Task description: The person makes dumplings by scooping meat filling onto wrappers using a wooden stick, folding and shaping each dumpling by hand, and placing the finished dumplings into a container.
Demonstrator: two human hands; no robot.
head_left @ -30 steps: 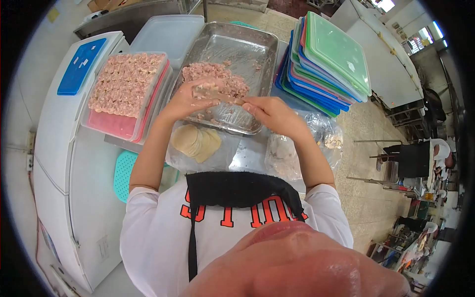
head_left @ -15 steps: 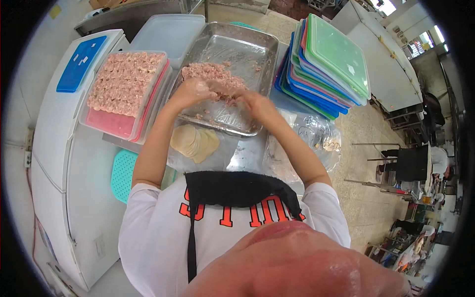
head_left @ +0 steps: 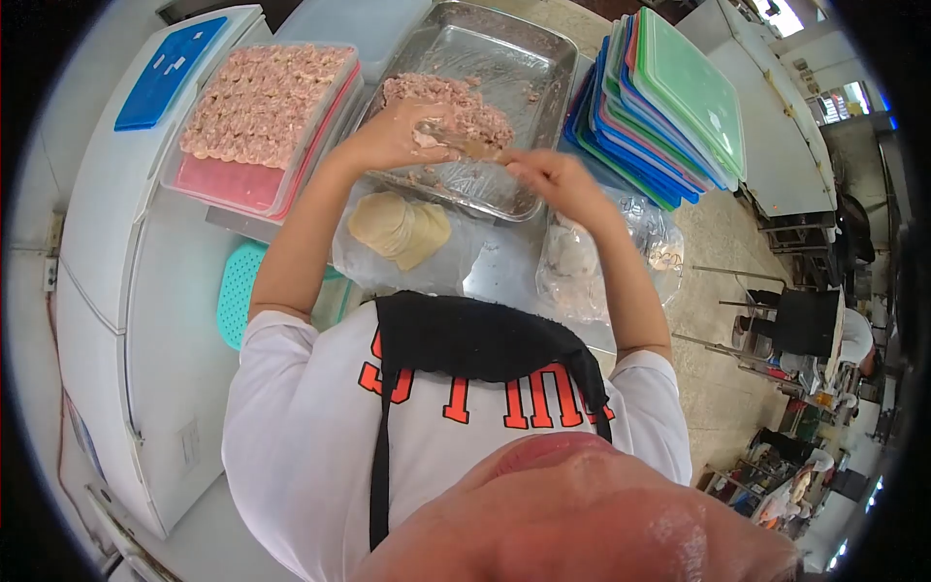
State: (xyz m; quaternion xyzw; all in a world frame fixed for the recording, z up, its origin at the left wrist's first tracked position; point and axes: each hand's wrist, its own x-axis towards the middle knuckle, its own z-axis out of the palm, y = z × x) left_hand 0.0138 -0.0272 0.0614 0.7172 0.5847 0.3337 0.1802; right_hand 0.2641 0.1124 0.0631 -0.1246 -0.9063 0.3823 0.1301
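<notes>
My left hand (head_left: 396, 138) is curled at the near side of the metal tray (head_left: 564, 58), beside a mound of ground meat (head_left: 456, 97). Something pale, seemingly a dough wrapper (head_left: 427, 140), lies in its fingers, partly hidden. Gripped in my right hand (head_left: 562, 181) is a small flat spreader (head_left: 482, 149), its blade close to my left fingers. Its exact shape is blurred. Nearer my body, a fanned stack of round dough wrappers (head_left: 398, 229) rests on clear plastic.
At left, stacked tubs (head_left: 233, 184) hold rows of meat-filled pieces (head_left: 267, 102). Coloured lids (head_left: 693, 87) are piled at right, above a plastic bag (head_left: 582, 262) with pale contents. A turquoise perforated basket (head_left: 238, 291) is low at left. A person (head_left: 810, 320) is far right.
The view has shifted, so the table sits higher and further right. My hands stay close together over the tray's near side, and the spreader shows more clearly between them.
</notes>
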